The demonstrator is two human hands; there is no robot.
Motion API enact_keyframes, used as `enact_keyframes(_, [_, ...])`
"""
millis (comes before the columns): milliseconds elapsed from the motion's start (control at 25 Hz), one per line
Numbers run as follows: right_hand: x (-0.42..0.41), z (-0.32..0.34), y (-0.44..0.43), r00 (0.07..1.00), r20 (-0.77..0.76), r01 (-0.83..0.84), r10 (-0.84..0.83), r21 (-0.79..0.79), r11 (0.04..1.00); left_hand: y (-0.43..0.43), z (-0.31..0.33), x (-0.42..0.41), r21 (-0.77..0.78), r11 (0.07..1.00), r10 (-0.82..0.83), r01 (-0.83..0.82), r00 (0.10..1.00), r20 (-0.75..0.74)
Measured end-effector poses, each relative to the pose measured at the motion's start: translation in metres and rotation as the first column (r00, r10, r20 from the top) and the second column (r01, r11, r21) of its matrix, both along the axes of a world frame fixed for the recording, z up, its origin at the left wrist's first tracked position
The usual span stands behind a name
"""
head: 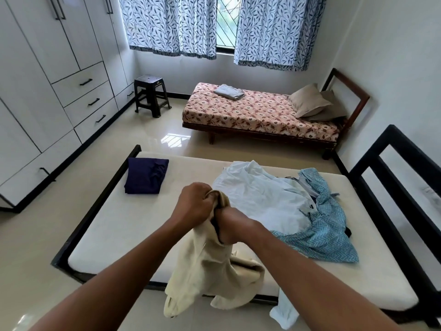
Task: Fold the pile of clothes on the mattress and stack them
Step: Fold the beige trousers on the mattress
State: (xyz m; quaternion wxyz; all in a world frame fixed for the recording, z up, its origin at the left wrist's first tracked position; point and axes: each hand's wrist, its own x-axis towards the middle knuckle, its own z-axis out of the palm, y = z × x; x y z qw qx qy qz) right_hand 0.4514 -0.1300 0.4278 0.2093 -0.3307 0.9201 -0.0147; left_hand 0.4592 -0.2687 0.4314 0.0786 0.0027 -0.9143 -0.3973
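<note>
Matt cream cloth garment (pixel 210 271); glossy tiled floor (pixel 174 139); dark plastic stool (pixel 151 95).

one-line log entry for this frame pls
left hand: grips cream garment | right hand: grips cream garment | folded: navy garment on mattress | unfolded: white garment, teal garment

no readable text, labels, brands or numbers on anything in view

Stool (pixel 150 94), 2 pillows (pixel 315 102) — floral daybed (pixel 250 115)
</note>
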Motion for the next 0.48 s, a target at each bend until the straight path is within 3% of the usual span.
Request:
enact_keyframes(80, [-0.003, -0.002, -0.003, 0.996, -0.068, -0.050, 0.055, 0.075, 0.996, -0.005, -0.007, 0.004, 0.022, 1.000, 0.002, -0.003, 1.000, 0.030])
enact_keyframes(160, [-0.005, 0.003, -0.001, 0.994, -0.070, -0.077, 0.079, 0.029, 0.997, -0.012, -0.012, 0.004, 0.055, 0.998, 0.018, -0.021, 0.999, 0.047])
enact_keyframes(320, [-0.012, 0.020, 0.013, 0.983, 0.171, 0.119, -0.072, -0.282, 0.952, -0.025, -0.014, 0.003, 0.135, 0.988, 0.071, -0.075, 0.997, 0.037])
enact_keyframes(400, [-0.012, 0.031, 0.016, 0.926, 0.362, 0.225, -0.106, -0.305, 0.926, -0.024, -0.016, 0.002, 0.165, 0.984, 0.057, -0.064, 0.997, 0.045])
enact_keyframes(480, [-0.014, 0.033, 0.016, 0.902, 0.424, 0.197, -0.080, -0.241, 0.950, -0.015, -0.016, 0.003, 0.167, 0.985, 0.032, -0.039, 0.998, 0.047])
